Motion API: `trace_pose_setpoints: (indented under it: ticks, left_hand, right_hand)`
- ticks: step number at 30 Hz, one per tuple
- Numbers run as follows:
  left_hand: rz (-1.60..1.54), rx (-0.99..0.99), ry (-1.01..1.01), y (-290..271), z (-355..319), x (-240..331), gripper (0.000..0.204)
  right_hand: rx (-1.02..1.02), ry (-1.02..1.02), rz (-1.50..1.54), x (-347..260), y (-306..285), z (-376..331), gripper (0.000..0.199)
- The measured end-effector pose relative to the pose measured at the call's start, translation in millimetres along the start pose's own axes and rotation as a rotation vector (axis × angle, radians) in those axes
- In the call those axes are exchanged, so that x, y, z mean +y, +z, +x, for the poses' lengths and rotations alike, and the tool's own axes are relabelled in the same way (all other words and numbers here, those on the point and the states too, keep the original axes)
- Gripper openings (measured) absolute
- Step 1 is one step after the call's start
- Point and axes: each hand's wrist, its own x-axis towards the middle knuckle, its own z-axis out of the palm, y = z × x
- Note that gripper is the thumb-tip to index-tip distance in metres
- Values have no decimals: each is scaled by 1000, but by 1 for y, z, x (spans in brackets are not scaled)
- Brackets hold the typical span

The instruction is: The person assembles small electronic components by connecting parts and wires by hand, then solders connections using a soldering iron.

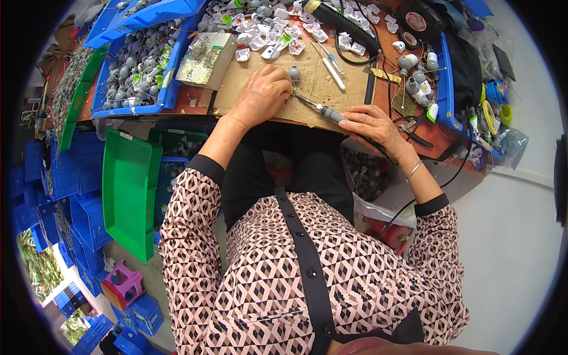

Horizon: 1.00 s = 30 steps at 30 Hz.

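Note:
My left hand [260, 94] rests on a brown cardboard mat [349, 89] and pinches a small grey round part [293, 73] with thin metal leads. My right hand [374, 125] grips a soldering iron [322, 110] by its grey handle. The iron's tip points left and meets the part's leads beside my left fingers. The iron's black cord runs off to the right under my right wrist, which wears a thin bracelet.
Several white plastic pieces [266, 35] lie scattered beyond the mat. A blue tray [136, 71] of grey parts sits left, another blue tray [444, 77] right. A second black-handled iron [343, 23], a white pen-like tool [331, 65], a tape roll [416, 21] and a green tray [127, 189] are around.

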Motion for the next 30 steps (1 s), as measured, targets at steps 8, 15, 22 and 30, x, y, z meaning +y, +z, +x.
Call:
trace_pose_setpoints:
  ticks: [8, 15, 22, 30]
  left_hand:
    - [-7, 9, -17, 2, 1, 0, 4]
    - [-48, 22, -21, 4, 1, -1, 5]
    - [-87, 36, -24, 2, -4, -1, 5]
    - [-64, 59, -24, 7, -8, -3, 8]
  right_hand:
    - [-6, -7, -13, 0, -2, 0, 47]
    - [-2, -16, -16, 0, -1, 0, 47]
    - [-21, -4, -38, -2, 1, 0, 46]
    - [-48, -18, -63, -3, -2, -1, 47]
